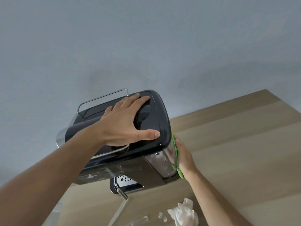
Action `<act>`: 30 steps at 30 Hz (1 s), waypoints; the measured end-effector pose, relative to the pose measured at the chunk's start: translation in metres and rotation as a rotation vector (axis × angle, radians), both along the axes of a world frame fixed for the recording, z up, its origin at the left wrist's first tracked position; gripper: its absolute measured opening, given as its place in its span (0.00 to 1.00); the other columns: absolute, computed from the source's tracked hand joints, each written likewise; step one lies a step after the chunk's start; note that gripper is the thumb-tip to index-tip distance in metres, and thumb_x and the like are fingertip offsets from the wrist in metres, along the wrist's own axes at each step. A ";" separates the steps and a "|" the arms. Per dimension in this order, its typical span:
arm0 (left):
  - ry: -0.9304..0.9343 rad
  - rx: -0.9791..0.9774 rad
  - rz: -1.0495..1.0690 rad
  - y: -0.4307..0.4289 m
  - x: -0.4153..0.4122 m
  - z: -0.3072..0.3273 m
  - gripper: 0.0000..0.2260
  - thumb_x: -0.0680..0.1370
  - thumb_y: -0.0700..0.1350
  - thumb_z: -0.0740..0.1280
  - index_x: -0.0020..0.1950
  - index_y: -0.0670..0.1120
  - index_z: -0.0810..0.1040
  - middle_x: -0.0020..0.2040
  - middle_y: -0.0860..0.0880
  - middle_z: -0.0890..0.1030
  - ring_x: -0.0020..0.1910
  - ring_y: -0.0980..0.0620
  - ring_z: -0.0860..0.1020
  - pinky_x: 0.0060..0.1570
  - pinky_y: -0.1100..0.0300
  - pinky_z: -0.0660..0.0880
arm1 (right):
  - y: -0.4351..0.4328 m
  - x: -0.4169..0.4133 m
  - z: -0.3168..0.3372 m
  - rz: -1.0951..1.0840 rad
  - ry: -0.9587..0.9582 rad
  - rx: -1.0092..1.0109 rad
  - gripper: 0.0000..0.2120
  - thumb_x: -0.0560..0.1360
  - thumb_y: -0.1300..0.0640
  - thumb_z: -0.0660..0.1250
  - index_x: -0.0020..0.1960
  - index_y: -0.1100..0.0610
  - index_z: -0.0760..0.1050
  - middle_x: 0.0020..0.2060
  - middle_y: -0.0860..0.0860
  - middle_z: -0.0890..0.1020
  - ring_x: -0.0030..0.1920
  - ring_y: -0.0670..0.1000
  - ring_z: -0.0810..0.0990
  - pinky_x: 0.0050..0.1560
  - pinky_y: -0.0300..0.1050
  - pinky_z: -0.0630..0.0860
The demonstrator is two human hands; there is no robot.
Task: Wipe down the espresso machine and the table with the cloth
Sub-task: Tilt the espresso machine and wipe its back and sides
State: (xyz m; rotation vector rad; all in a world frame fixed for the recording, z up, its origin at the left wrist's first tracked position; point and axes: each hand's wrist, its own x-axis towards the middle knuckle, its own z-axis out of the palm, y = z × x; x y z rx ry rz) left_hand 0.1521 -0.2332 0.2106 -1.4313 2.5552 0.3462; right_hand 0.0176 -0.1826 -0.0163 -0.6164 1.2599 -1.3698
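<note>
A black and chrome espresso machine (153, 115) stands on the light wooden table (236, 144), seen from above. My left hand (125, 123) lies flat on its black top, fingers spread, holding nothing. My right hand (184, 155) presses a green cloth (175, 150) flat against the machine's shiny right side panel. Only a thin strip of the cloth shows between my palm and the panel. The steam wand (122, 194) pokes out below the machine's front.
Crumpled clear plastic wrap (184, 212) and small clear bits lie on the table near the bottom edge. A chrome rail (102, 97) rims the machine's top at the back. A grey wall stands right behind the machine. Bare table stretches to the right.
</note>
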 end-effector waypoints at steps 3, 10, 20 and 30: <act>0.002 0.001 0.002 0.000 0.000 0.000 0.51 0.56 0.79 0.54 0.75 0.65 0.43 0.78 0.61 0.44 0.77 0.55 0.45 0.74 0.40 0.49 | 0.002 0.011 0.015 -0.109 -0.029 0.007 0.22 0.79 0.43 0.55 0.63 0.54 0.76 0.49 0.54 0.76 0.46 0.53 0.77 0.41 0.39 0.73; 0.009 -0.016 0.002 0.001 0.000 -0.001 0.50 0.56 0.78 0.54 0.75 0.65 0.44 0.78 0.61 0.45 0.77 0.54 0.47 0.73 0.40 0.51 | 0.030 0.054 0.074 -0.616 0.259 -0.248 0.22 0.76 0.44 0.48 0.61 0.42 0.76 0.60 0.42 0.77 0.63 0.44 0.74 0.64 0.50 0.71; 0.028 -0.025 0.007 0.000 0.000 -0.003 0.50 0.55 0.78 0.54 0.75 0.64 0.46 0.78 0.61 0.46 0.77 0.55 0.48 0.73 0.39 0.51 | 0.036 0.092 0.096 -0.856 0.520 -0.342 0.23 0.81 0.50 0.47 0.73 0.58 0.62 0.71 0.58 0.65 0.71 0.58 0.66 0.65 0.59 0.70; 0.019 -0.059 -0.034 -0.002 0.002 -0.006 0.51 0.55 0.79 0.52 0.76 0.62 0.46 0.78 0.59 0.47 0.77 0.53 0.49 0.72 0.38 0.53 | 0.029 0.090 -0.009 -0.886 0.545 -0.135 0.27 0.80 0.45 0.43 0.69 0.58 0.67 0.67 0.58 0.72 0.67 0.57 0.69 0.61 0.63 0.71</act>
